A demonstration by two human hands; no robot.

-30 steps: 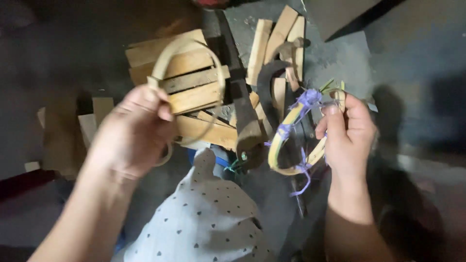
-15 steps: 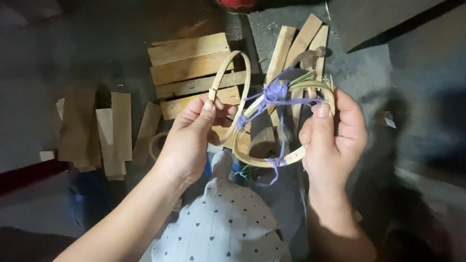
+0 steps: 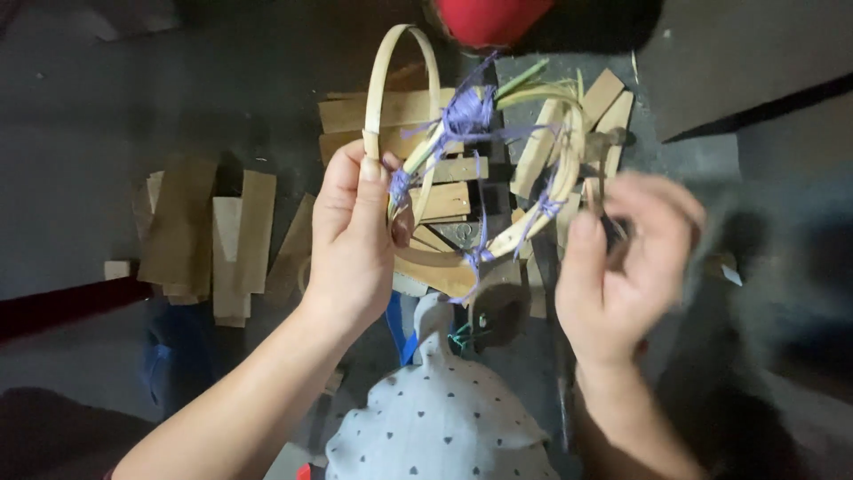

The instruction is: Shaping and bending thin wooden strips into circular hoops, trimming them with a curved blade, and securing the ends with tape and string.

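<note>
The bamboo hoop (image 3: 397, 80) is now standing upright against the bundle of bent strips (image 3: 524, 178) tied with purple string (image 3: 466, 111) — a second ago I was holding them apart, so the pieces are coming together. Its long axis is running away from me, arch topmost. My left hand (image 3: 351, 240) is pinching hoop and bundle over the wooden slats (image 3: 391, 111). My right hand (image 3: 626, 258) is blurring — grip unclear.
</note>
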